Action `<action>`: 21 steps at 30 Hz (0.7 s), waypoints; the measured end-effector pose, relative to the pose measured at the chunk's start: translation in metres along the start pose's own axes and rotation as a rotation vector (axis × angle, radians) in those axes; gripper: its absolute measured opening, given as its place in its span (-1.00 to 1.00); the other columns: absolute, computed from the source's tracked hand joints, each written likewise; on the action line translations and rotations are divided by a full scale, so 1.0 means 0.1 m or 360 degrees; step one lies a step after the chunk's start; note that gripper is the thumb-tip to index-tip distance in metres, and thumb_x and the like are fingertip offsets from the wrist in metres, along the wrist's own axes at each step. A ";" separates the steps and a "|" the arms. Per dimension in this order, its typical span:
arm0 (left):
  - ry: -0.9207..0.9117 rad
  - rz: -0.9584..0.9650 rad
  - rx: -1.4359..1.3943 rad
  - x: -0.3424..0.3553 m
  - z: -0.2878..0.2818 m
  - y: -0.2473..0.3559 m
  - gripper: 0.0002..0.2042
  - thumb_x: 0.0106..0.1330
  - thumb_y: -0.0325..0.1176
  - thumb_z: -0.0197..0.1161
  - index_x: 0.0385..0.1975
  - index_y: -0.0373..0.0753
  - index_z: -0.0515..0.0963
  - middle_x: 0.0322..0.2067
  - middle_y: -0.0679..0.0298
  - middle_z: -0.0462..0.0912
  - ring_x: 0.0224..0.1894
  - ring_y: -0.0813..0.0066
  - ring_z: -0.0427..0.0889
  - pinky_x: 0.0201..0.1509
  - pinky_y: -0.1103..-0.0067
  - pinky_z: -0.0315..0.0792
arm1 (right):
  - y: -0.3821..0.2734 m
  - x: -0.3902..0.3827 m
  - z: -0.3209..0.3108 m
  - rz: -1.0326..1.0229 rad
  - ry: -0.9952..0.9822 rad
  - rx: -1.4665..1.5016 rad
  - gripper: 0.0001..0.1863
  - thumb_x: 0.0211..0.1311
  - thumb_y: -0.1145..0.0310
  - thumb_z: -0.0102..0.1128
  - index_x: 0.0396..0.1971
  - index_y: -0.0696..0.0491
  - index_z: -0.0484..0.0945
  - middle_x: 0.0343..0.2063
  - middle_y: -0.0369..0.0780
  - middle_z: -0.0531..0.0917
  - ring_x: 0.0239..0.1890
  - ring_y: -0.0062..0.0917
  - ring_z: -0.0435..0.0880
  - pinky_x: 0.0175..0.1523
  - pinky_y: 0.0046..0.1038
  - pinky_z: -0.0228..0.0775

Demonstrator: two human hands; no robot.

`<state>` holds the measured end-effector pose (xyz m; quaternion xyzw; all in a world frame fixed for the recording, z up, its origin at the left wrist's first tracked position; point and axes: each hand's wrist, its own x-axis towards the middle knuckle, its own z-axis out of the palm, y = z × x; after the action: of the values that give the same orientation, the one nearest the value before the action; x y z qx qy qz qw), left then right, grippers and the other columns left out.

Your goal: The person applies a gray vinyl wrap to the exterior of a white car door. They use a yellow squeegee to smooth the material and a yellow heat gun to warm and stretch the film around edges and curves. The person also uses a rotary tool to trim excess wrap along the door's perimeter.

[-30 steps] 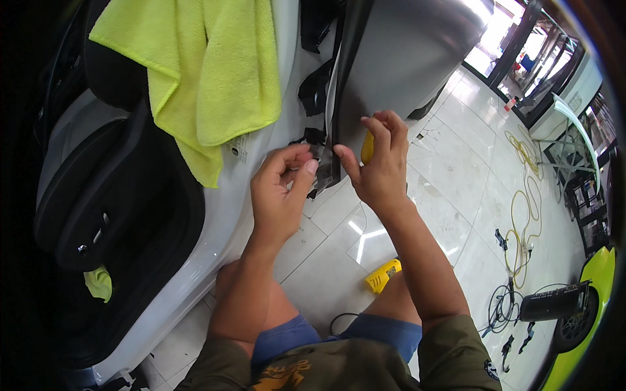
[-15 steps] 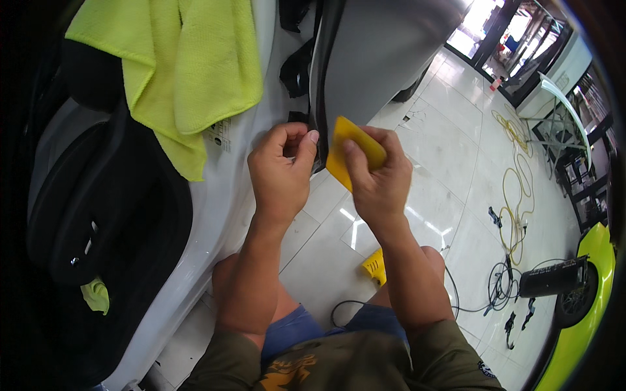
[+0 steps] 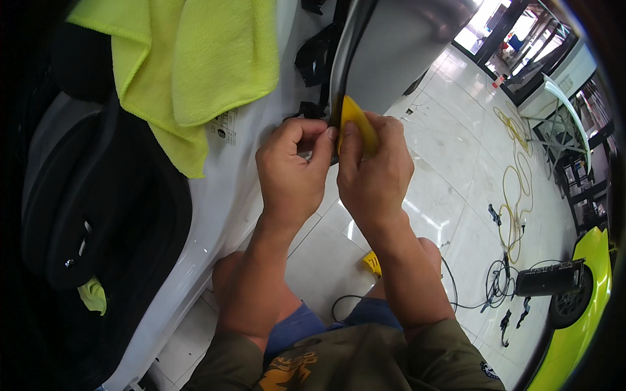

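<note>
My left hand (image 3: 290,169) is pinched at the dark strip (image 3: 340,58) along the edge of a grey panel (image 3: 404,45); what exactly its fingertips hold is hard to make out. My right hand (image 3: 375,176) grips a yellow squeegee card (image 3: 352,109), held upright against that edge, just right of the left thumb. Left of the panel are black torn pieces (image 3: 313,62) on the white car bodywork (image 3: 222,195). A lime microfibre towel (image 3: 222,72) drapes over the bodywork above my left hand.
A black car interior trim (image 3: 78,189) holds a small lime cloth (image 3: 93,296). On the tiled floor (image 3: 443,163) lie a yellow tool (image 3: 370,262), hoses (image 3: 515,189) and cables. A black cylinder (image 3: 548,280) stands by a lime car (image 3: 593,280). Glass doors (image 3: 508,39) are behind.
My right hand has turned the yellow card into view and brought it leftward against the panel edge. My left hand has risen a little, still pinched there.
</note>
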<state>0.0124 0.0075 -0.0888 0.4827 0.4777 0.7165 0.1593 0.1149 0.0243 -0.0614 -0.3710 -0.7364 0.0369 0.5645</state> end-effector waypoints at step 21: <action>0.0039 0.0115 0.0131 0.10 0.05 0.07 -0.78 0.23 -0.54 0.30 -0.13 -0.38 0.56 -0.35 0.18 0.68 -0.36 0.49 0.66 -0.25 0.56 0.55 | 0.01 0.12 -0.12 0.0185 -0.0111 0.0273 -0.86 0.24 0.46 0.21 -0.30 0.20 0.47 -0.46 -0.04 0.63 -0.46 -0.15 0.64 -0.33 -0.27 0.47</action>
<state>0.0133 0.0136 -0.0775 0.4969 0.4910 0.7075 0.1072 0.1247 0.0279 -0.0476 -0.3619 -0.7269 0.1452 0.5652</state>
